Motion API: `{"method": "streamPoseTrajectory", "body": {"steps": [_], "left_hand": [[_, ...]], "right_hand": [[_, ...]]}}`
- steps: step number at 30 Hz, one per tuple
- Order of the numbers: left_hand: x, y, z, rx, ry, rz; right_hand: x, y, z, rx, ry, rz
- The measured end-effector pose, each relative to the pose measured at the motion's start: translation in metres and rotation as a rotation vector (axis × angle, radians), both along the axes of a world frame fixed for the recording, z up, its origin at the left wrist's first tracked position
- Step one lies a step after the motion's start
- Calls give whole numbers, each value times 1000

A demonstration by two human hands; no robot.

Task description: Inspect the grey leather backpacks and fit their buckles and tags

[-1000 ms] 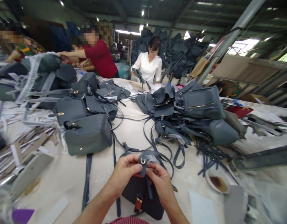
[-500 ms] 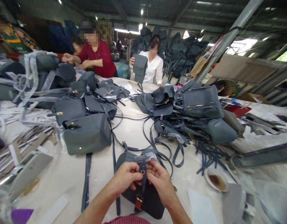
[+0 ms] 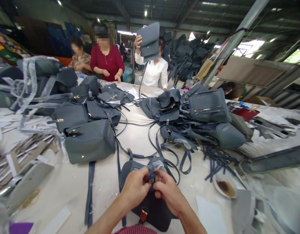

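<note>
A dark blue-grey bag point(image 3: 156, 208) lies on the table right in front of me. My left hand point(image 3: 137, 182) and my right hand point(image 3: 165, 187) meet over its upper part, both pinching a narrow strap point(image 3: 151, 175) with a small metal ring or buckle on it. Clear plastic wrap point(image 3: 156, 165) covers something just above my fingertips. Below the hands, nearer to me, a gold-coloured buckle point(image 3: 143, 215) shows on the bag. My fingers partly hide the strap.
Finished-looking grey bags lie left point(image 3: 90, 143) and right point(image 3: 205, 104). Loose straps point(image 3: 219, 162) and a dish of brown liquid point(image 3: 225, 187) are at right, paper strips point(image 3: 30, 152) at left. Across the table, one co-worker in white point(image 3: 152, 73) holds up a bag; another wears red point(image 3: 107, 61).
My hands have shifted slightly along the strap, and my left fingers sit higher on it. Opposite, the co-worker in white has raised a bag; the one in red has drawn their hands in.
</note>
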State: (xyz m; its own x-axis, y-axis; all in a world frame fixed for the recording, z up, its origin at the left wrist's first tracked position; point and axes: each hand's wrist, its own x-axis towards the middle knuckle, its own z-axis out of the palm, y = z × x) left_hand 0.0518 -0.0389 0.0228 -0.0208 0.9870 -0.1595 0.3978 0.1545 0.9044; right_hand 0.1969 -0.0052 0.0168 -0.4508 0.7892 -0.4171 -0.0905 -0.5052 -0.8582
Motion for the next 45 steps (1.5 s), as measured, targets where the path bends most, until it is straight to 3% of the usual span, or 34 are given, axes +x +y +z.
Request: {"method": "streamPoseTrajectory", "body": {"steps": [2,5,9,15,22,28,31,34,37,40,45], "left_hand": [[5,-3,4,133,213,-33],[11,-5,4,168,220,-44],[7,-4,-3,117,32,44],[0,-2,-7,-233,-491,112],[7,-3,-11,-257,-633,236],[4,-7,-3,-300,-775,188],[2,-9,3,-365,-924,161],[1,-8,8,-368,-990,253],[5,-9,11,-247,-847,298],[9,-14,10,-20,-537,133],[3,-22,3,519,195,-124]], "right_hand": [[1,2,2,-11,-1,33],[3,4,3,57,-36,77],[2,2,2,-3,20,69],[5,-3,-10,-5,56,-35],[8,-14,-21,52,80,-86],[-1,-20,-13,35,256,-117],[-2,-20,-14,38,205,-174],[0,-21,-24,129,68,-212],[5,-22,-33,168,20,-211],[9,-22,-28,125,58,-192],[8,-23,-12,67,88,-199]]}}
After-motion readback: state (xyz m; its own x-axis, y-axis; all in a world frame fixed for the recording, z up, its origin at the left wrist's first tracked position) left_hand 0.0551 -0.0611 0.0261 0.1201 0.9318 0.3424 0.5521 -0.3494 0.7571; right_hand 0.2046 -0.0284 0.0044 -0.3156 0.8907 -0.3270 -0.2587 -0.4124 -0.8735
